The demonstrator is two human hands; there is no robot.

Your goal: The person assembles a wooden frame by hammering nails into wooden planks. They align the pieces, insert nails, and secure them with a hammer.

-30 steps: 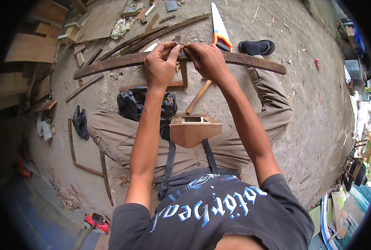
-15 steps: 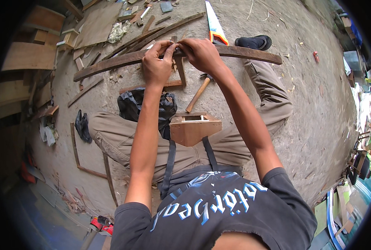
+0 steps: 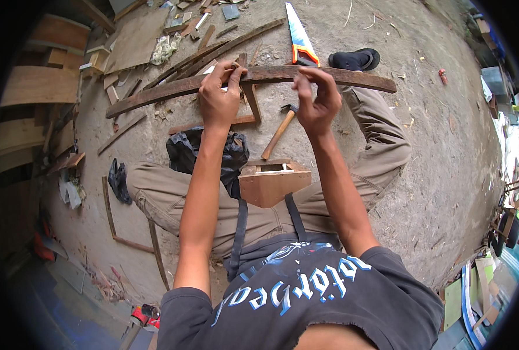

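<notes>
The long curved wooden slat is gripped by the left hand and pinched by the right hand.

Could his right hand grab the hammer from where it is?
Probably yes. The right hand is at the long plank, and the hammer lies on the ground just beside it, handle bare. Nothing covers it; the wooden box sits nearer the body, clear of the handle.

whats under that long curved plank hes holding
Under the long curved plank show a short wooden frame piece and bare dirt ground. Both hands, left hand and right hand, cover the rest.
</notes>
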